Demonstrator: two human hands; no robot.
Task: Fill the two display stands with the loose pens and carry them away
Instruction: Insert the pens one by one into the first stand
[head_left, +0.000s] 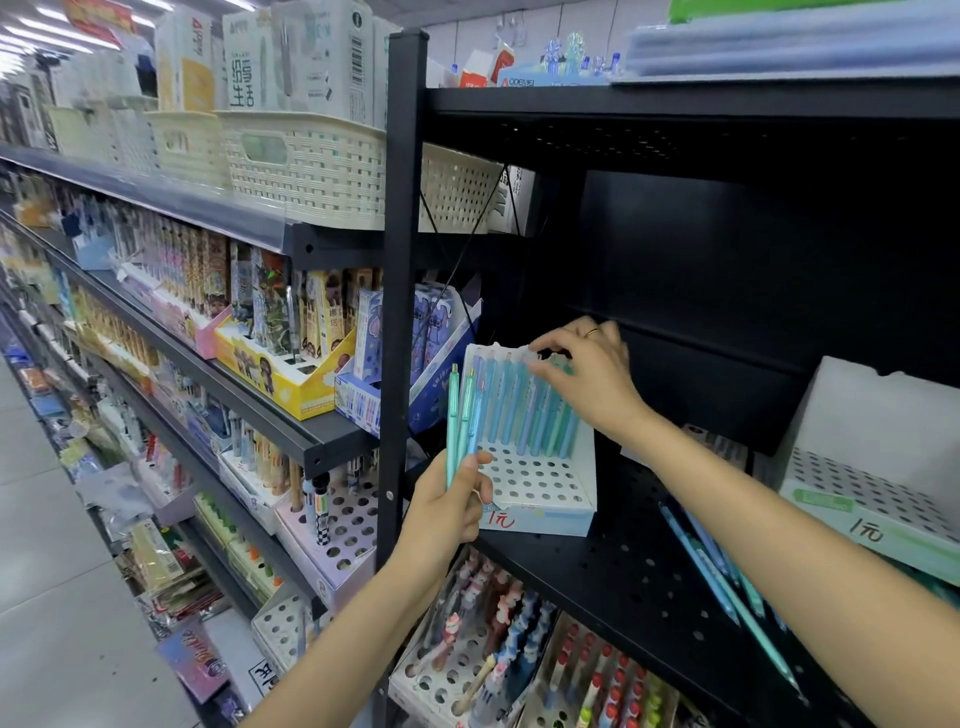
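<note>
Bunch of loose pens (464, 415) being gripped upright in left hand (451, 506). Pen top in display stand (540, 483) being pinched by right hand (587, 376); second stand (878, 467) standing beside.

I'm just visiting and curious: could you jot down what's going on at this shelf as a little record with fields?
place: black perforated shelf in a stationery shop
left hand: grips a few teal pens, upright
right hand: fingers at the tops of the pens in the back row
near display stand: back rows filled, front holes empty
second display stand: no pens visible in it
loose pens: lying on the shelf between the stands
</note>
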